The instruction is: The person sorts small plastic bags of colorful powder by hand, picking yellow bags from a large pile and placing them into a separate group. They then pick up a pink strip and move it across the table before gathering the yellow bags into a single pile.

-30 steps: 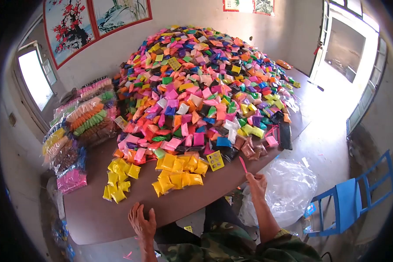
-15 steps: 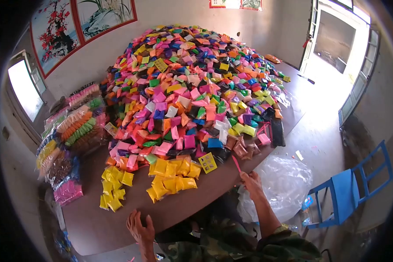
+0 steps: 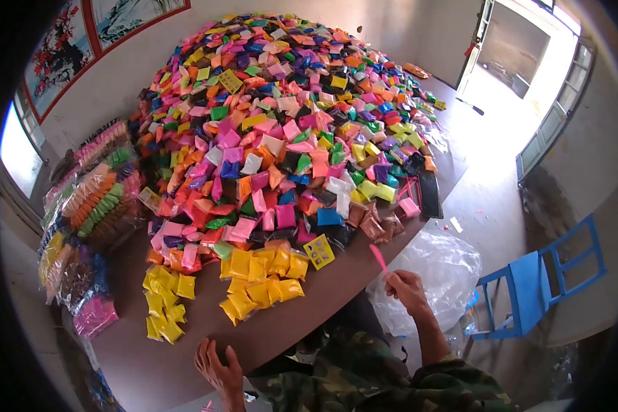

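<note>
My right hand is closed around a thin pink plastic stick, whose flat, wider end points up past the table's front edge. My left hand rests at the near edge of the brown table, fingers apart and holding nothing. Closest to it lies a cluster of lemon-yellow packets. Right of that cluster is a group of deeper yellow packets. A yellow printed card lies between these and the stick. Behind them rises a huge heap of small multicoloured packets.
Clear bags of sorted coloured packets are stacked at the table's left. A big clear plastic bag lies right of the table, near a blue chair. A dark flat object is at the heap's right edge. An open doorway stands beyond.
The view has shifted, so the table and heap sit further left and higher. My right hand still holds the pink stick, turned slightly. My left hand stays open by the table edge.
</note>
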Demonstrator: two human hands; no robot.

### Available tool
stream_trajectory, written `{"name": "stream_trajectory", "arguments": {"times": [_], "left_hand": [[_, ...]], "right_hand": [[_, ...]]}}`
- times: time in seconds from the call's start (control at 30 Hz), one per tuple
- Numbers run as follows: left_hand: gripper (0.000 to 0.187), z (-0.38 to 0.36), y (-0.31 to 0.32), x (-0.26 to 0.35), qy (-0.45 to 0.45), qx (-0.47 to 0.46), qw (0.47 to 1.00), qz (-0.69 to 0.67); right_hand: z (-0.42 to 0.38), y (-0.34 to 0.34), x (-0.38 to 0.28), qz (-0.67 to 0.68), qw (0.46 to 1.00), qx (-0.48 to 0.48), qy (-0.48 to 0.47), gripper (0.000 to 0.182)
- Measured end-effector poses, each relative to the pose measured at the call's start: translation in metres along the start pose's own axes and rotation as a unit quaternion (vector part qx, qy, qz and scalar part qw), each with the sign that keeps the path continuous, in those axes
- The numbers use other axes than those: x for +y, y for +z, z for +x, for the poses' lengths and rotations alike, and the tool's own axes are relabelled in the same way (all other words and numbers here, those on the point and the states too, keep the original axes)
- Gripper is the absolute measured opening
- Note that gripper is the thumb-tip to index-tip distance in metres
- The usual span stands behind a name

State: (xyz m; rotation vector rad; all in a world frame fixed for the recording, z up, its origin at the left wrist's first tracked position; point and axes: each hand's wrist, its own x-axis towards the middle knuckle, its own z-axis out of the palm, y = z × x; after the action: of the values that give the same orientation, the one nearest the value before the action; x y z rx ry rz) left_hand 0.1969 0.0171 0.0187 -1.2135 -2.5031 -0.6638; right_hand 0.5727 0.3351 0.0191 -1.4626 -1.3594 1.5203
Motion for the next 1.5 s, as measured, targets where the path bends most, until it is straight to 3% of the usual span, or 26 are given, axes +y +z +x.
{"name": "stream_trajectory", "arguments": {"times": [0.13,0.3,0.33,0.53,0.63,0.87,0.93,1.07,1.17,1.3,1.43,1.5], "left_hand": [[0.038,0.002,-0.002,0.002,-0.001,-0.013,1.0,0.0],[0.039,0.005,-0.006,0.005,0.007,-0.009,1.0,-0.017],[0.04,0.009,-0.008,0.009,-0.002,-0.013,1.0,-0.026],[0.04,0.01,-0.011,0.008,-0.007,0.001,1.0,-0.024],[0.039,0.012,-0.013,0.013,-0.01,0.004,1.0,-0.025],[0.037,0.007,0.0,0.008,-0.007,0.004,1.0,-0.01],[0.036,0.007,-0.004,0.005,-0.007,-0.007,1.0,-0.027],[0.033,0.036,-0.001,-0.001,-0.067,-0.01,0.993,-0.099],[0.031,0.103,-0.024,0.066,-0.044,-0.08,0.989,-0.116],[0.023,0.183,-0.005,0.177,0.207,-0.11,0.955,-0.183],[0.025,0.246,0.05,0.292,0.466,-0.147,0.845,-0.218],[0.019,0.265,0.093,0.334,0.534,-0.164,0.81,-0.18]], "right_hand": [[-0.003,0.014,-0.016,0.013,0.989,0.123,-0.077,0.028],[0.01,0.053,-0.019,0.0,0.977,0.089,-0.193,0.019],[0.018,0.063,-0.014,-0.06,0.959,0.112,-0.253,0.019],[0.04,0.111,-0.008,-0.206,0.88,0.191,-0.382,0.017],[0.044,0.115,-0.008,-0.214,0.852,0.215,-0.427,0.016],[0.035,0.114,-0.022,-0.214,0.838,0.232,-0.446,0.008],[0.027,0.113,-0.026,-0.188,0.867,0.235,-0.398,0.004],[0.03,0.112,-0.024,-0.145,0.869,0.24,-0.408,0.004],[0.03,0.109,-0.023,-0.128,0.871,0.235,-0.413,0.005],[0.033,0.107,-0.016,-0.095,0.87,0.237,-0.422,0.005],[0.037,0.106,-0.012,-0.088,0.858,0.257,-0.436,0.005],[0.037,0.106,-0.014,-0.09,0.856,0.262,-0.436,0.004]]}}
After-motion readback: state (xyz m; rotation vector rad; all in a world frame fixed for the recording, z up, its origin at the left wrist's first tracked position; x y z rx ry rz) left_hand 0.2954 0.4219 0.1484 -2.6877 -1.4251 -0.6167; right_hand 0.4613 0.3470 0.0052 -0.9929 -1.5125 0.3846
